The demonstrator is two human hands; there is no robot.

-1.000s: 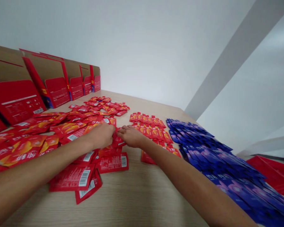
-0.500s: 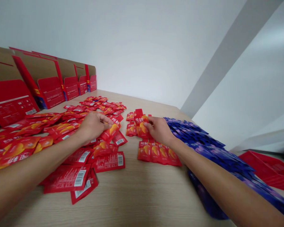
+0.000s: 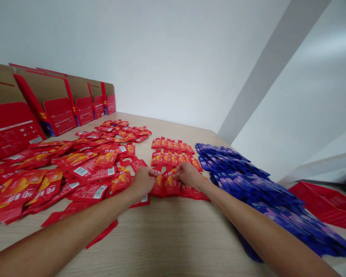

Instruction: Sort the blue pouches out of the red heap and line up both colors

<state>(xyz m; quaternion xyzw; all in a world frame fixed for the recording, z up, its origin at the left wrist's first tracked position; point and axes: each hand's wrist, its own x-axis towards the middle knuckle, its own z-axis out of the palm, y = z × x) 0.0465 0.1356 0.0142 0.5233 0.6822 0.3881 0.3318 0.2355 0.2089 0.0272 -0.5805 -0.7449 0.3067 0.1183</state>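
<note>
My left hand (image 3: 142,181) and my right hand (image 3: 188,175) meet over the nearest of three neat rows of red sachets (image 3: 173,157) in the middle of the wooden table (image 3: 167,238). Both hands pinch the top edges of red sachets (image 3: 165,184) at the left end of that row. The fingers are closed on the packets, which lie flat on the table. A loose heap of red sachets (image 3: 60,169) spreads out to the left of my left hand.
Rows of overlapping blue sachets (image 3: 248,184) lie to the right of the red rows. Open red cardboard boxes (image 3: 57,107) stand along the back left. Flat red packaging (image 3: 325,204) lies at the far right. A white wall stands behind.
My left hand left the loose heap and came right with a sachet; my right hand drew back toward me. Both now meet at the near row, which has gained sachets.
</note>
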